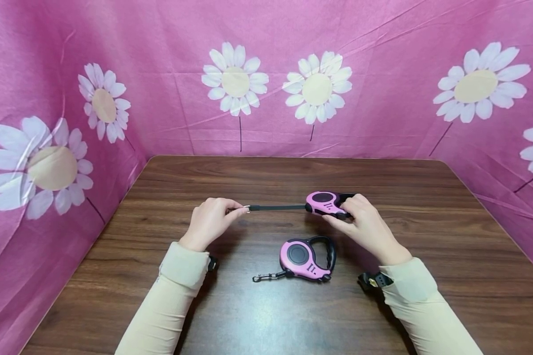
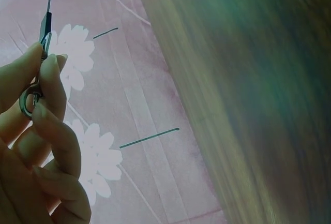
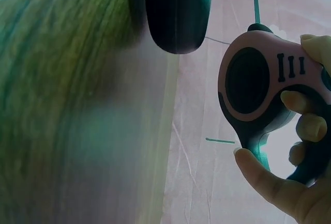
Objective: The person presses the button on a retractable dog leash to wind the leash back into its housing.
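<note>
Cream sleeves [image 1: 177, 291] reach in from the near edge of the dark wooden bench [image 1: 448, 266], each with a small black strap at the wrist. Between the forearms, a second pink leash reel [image 1: 305, 258] lies flat on the bench, its black handle to the right and its metal clip [image 1: 266, 277] trailing off to the left.

Farther out, the right hand [image 1: 367, 226] holds a pink retractable leash [image 1: 325, 203] just above the bench, fingers curled round its black handle and the thumb lying along the casing. A black cord [image 1: 277, 207] runs taut from the reel leftward to the left hand [image 1: 210, 220], whose thumb and fingertips pinch the silver clasp [image 2: 31, 99] at the cord's end; the other fingers are curled in loosely. The two hands are level with each other and well apart.

Pink cloth printed with white daisies [image 1: 235, 81] walls the bench on the left, far and right sides.
</note>
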Demonstrator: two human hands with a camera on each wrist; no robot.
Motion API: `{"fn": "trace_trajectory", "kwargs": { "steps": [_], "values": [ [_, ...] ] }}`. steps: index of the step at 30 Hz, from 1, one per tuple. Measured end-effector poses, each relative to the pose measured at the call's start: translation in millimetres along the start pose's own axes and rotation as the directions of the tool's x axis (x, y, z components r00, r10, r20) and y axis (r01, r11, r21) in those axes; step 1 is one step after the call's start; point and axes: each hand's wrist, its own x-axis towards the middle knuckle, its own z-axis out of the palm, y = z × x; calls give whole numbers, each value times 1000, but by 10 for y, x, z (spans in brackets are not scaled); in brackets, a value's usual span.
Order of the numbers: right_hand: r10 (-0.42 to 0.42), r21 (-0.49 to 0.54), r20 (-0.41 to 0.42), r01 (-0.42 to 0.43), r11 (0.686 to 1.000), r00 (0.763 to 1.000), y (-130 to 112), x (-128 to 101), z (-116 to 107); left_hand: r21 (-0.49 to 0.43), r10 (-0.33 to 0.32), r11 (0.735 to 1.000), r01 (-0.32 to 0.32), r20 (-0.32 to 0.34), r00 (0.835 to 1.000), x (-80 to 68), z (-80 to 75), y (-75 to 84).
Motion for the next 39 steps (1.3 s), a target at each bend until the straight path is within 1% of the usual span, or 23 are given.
{"fn": "trace_trajectory", "kwargs": {
  "steps": [7,15,21,25,31,39],
  "values": [
    [-20,11,-6,20,1000,1000,-56,12,1,-5,15,1000,-15,-17,1000,-9,6,29],
    [-29,17,1,29,999,1000,-90,20,17,-4,25,1000,-25,-10,1000,-10,10,61],
    [-56,27,-8,56,998,998,-112,30,30,-2,40,999,-40,-16,999,-8,31,66],
    [-66,32,-12,66,997,998,-127,34,36,-4,41,999,-41,-13,999,-7,40,67],
    [-63,39,-9,63,997,998,-151,41,38,-3,27,1000,-27,-7,1000,-2,43,63],
    [-58,87,-5,58,994,998,-207,53,42,-48,58,997,-58,-1,998,-3,44,75]
  ]
}}
